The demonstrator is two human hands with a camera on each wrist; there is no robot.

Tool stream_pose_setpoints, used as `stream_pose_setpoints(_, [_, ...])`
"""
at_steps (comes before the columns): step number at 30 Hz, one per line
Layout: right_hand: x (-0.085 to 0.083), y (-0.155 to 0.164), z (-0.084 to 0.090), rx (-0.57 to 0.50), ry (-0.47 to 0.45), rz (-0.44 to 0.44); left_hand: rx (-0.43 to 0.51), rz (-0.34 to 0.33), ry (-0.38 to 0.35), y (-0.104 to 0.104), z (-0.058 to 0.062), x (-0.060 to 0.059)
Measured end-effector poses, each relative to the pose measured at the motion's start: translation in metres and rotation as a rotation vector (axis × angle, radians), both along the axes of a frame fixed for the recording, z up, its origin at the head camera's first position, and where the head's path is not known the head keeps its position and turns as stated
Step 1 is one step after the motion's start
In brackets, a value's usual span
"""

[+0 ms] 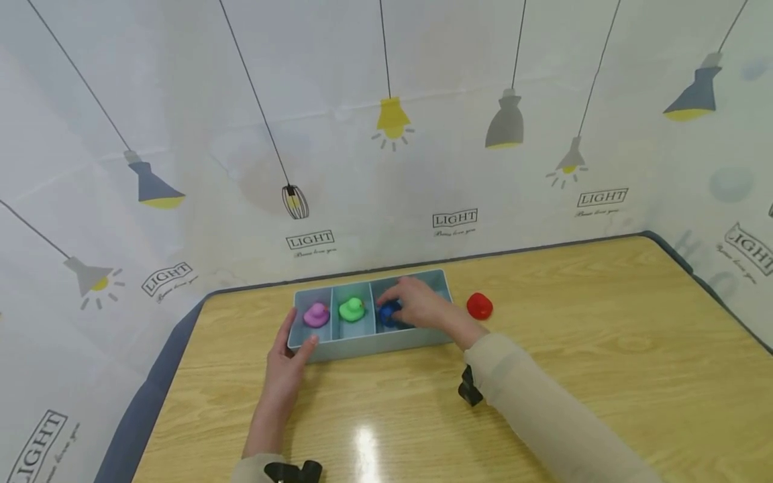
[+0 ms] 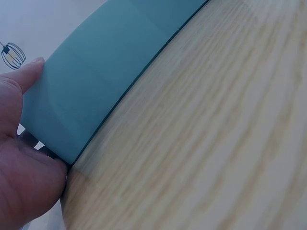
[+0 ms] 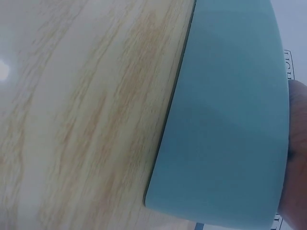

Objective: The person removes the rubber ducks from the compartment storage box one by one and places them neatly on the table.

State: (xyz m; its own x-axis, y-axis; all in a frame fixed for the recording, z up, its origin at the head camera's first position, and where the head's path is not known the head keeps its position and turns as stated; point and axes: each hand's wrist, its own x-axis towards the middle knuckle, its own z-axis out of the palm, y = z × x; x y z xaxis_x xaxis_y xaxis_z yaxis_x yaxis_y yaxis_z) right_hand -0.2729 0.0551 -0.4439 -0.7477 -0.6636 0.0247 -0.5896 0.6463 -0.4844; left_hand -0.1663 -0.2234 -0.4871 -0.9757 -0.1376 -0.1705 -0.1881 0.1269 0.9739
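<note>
Hands split the work. Left hand [image 1: 288, 362] grips the near left corner of the teal tray [image 1: 362, 345], thumb on the front wall and fingers round the end, apparently bracing it so it does not slide on the wooden surface [image 1: 604, 349]. Right hand [image 1: 423, 305] reaches into the right compartment, fingers curled round a blue duck [image 1: 388, 314] that sits low inside it. Pink duck [image 1: 317, 314] occupies the left compartment, green duck [image 1: 351, 309] the middle: one toy per slot. Red duck [image 1: 480, 305] lies on the surface just beside the tray's right end, outside it. Wrist views show only the tray's outer wall and wood grain.
</note>
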Motion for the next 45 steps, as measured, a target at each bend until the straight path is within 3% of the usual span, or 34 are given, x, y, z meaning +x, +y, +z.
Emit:
stream_pose_setpoints(13, [0.006, 0.002, 0.0, -0.092, -0.053, -0.02, -0.032, -0.011, -0.014, -0.002, -0.004, 0.005])
stream_pose_setpoints(25, [0.006, 0.024, 0.018, -0.418, -0.284, -0.091, -0.017, -0.018, 0.007, 0.0, -0.005, 0.003])
stream_pose_setpoints(36, [0.009, 0.057, 0.04, -0.545, -0.261, -0.088, -0.029, -0.013, 0.003, -0.001, -0.001, 0.002])
stream_pose_setpoints(45, [0.007, 0.102, 0.045, -0.521, -0.237, -0.143, -0.03, -0.01, 0.0, 0.0, 0.0, 0.002])
